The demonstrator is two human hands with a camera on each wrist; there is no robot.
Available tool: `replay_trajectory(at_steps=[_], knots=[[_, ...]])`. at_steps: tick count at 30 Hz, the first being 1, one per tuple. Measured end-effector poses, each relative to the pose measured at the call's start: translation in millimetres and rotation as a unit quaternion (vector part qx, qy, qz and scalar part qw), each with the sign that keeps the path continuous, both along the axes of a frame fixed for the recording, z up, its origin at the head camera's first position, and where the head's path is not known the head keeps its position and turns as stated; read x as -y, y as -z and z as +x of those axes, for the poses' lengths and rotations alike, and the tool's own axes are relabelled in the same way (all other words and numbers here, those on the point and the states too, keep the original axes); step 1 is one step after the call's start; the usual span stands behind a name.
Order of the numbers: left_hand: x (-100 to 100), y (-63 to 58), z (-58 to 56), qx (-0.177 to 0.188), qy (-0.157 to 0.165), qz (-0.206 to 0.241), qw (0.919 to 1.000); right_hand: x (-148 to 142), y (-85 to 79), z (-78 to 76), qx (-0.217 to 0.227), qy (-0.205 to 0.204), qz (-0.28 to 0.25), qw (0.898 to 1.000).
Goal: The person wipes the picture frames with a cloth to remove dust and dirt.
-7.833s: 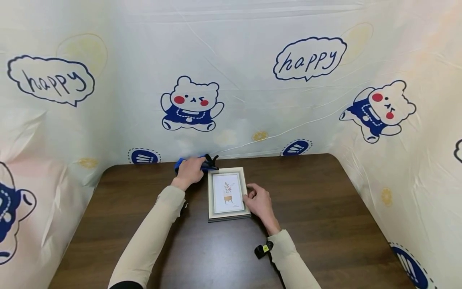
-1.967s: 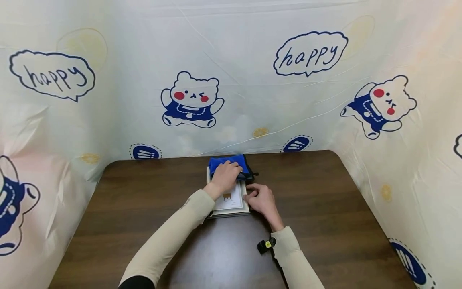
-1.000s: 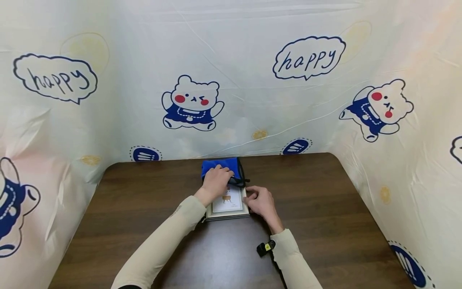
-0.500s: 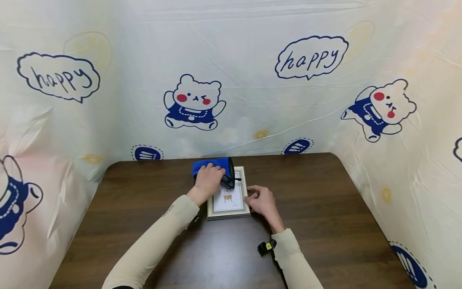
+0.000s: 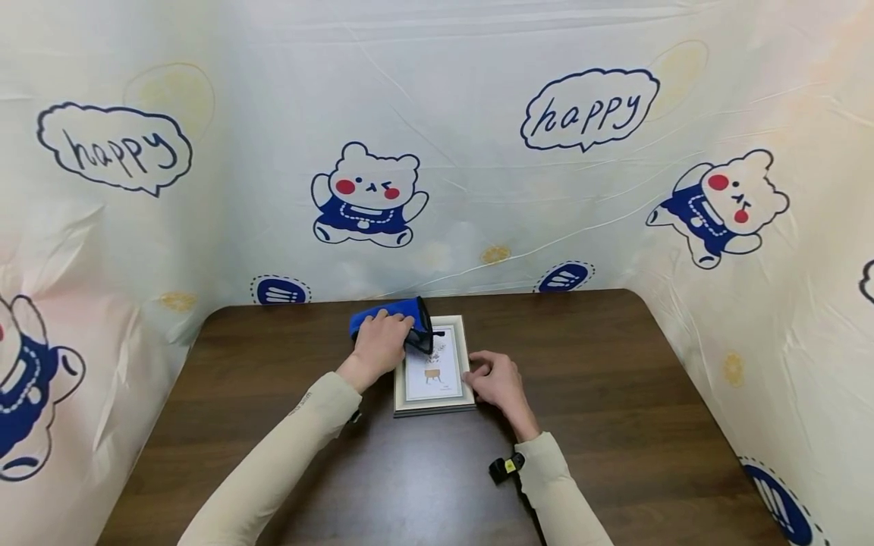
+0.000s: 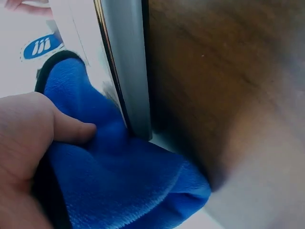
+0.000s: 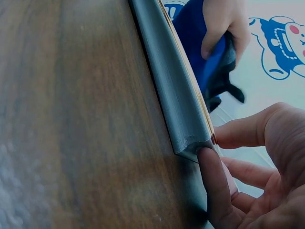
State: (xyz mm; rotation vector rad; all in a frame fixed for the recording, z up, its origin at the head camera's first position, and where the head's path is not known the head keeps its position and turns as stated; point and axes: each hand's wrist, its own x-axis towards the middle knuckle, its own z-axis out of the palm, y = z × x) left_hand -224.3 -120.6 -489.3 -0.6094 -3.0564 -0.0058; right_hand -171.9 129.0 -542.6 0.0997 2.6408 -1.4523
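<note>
Dark blue script on the pale backdrop (image 5: 471,45) reads "happy" twice in the head view: once in a speech bubble (image 5: 114,149) at the upper left and once in a second bubble (image 5: 590,110) at the upper right. Marks on the left sleeve (image 5: 276,447) and fine print in the picture frame (image 5: 435,406) are too small to read

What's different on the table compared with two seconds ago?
The left hand has moved the blue cloth leftward, uncovering the upper right of the picture frame. It grips the cloth as before; the right hand and frame stayed put.
</note>
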Motion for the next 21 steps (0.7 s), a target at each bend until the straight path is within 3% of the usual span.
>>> replay_trajectory(at_steps=[3,5,12,17,21], knots=[[7,3.4,1.3,-0.011,-0.022,0.072,0.9971,-2,0.3,-0.1,0.002,0.002,0.001,1.0],[12,5.3,1.8,-0.021,-0.045,0.13,0.9903,-3,-0.3,-0.3,0.002,0.004,0.0,1.0],[28,9.8,0.6,-0.038,-0.138,0.296,0.9444,-3,-1.2,-1.2,0.0,0.002,0.004,1.0],[34,18.3,-4.6,0.002,-0.175,0.358,0.9173,-2,-0.3,-0.3,0.004,0.007,0.008,1.0],[34,24.8,-11.3,0.06,-0.218,0.372,0.9003,0,0.9,-0.6,0.004,0.002,0.007,1.0]])
